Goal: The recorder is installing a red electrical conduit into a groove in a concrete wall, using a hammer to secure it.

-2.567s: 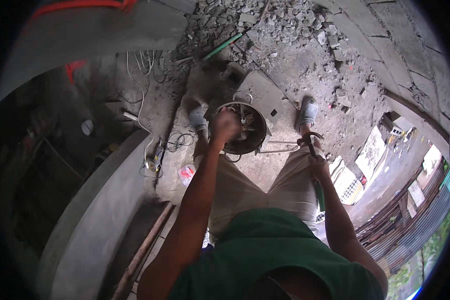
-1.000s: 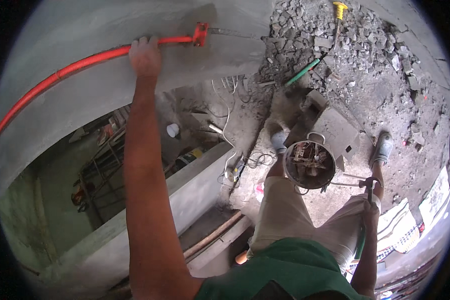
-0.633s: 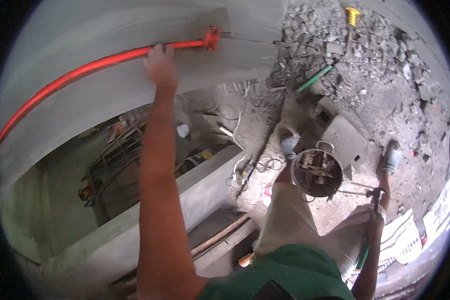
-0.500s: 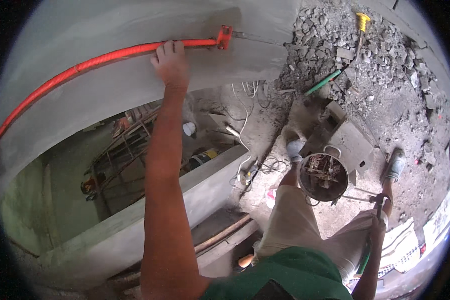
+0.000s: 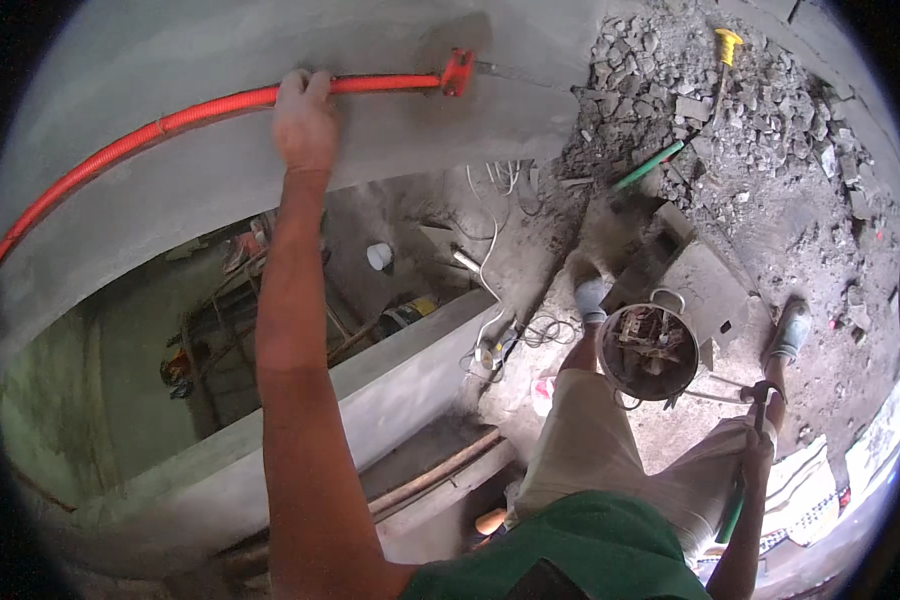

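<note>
My left hand (image 5: 303,125) is raised to a grey plastered surface (image 5: 400,130), its fingers bent over a long orange corrugated conduit (image 5: 205,111) lying along a groove there. The conduit runs into an orange box (image 5: 457,72) to the right of that hand. My right hand (image 5: 756,450) is closed round the handle of a hammer (image 5: 765,393), held low beside my right thigh. Between my legs is a round metal pot (image 5: 620,368) with loop handles and brown scraps (image 5: 648,328) inside.
Rubble (image 5: 790,120) covers the upper right ground, with a yellow-handled chisel (image 5: 727,45) and green tube (image 5: 646,164). Loose cables (image 5: 545,330) lie left of the pot. A low concrete wall (image 5: 420,348) edges a lower recess at left, with timber (image 5: 445,452) below.
My left hand has risen from the pot to the orange conduit, and over the last half second slid left along it. The view has swung toward the left. The hammer stays in my right hand.
</note>
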`<state>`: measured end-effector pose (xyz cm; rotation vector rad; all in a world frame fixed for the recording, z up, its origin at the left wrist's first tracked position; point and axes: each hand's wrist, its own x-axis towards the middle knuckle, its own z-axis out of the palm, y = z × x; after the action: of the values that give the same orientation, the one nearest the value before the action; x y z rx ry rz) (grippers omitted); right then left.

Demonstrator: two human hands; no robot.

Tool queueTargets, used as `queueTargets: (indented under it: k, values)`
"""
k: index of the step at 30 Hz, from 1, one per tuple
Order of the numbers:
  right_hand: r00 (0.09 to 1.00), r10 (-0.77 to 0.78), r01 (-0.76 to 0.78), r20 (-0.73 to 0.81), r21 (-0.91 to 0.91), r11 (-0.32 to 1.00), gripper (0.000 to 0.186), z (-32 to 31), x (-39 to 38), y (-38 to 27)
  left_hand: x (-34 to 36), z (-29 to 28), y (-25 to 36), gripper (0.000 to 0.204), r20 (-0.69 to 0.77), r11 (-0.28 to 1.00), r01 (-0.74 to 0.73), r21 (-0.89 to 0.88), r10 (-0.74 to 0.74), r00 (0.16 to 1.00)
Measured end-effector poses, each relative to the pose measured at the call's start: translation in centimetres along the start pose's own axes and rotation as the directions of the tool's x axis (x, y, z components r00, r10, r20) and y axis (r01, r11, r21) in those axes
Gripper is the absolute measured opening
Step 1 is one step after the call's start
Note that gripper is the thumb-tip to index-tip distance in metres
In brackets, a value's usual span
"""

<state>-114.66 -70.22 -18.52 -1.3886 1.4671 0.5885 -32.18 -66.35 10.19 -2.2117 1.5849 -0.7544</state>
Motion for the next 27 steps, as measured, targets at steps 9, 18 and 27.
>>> queueTargets:
  k: [9,18,27]
  values:
    - [0.964,-0.264,0.212,0.042,0.479,0.852,0.05,-2.8,1.4,-17.2,-0.7,2.0,-1.0,0.011,-0.07,0.99,-0.14,-0.002,0.139,0.988]
    - [0.799,-0.602,0.498,-0.01,0.572,0.651,0.033,2.1,2.1,-44.9,-1.4,4.9,-1.1,0.022,-0.217,0.984,-0.143,0.107,0.163,0.962]
    - [0.618,-0.781,0.58,-0.09,0.723,0.375,0.031,10.5,-2.0,-59.2,-1.6,5.2,-1.6,0.018,-0.2,0.97,-0.189,0.153,0.218,0.955]
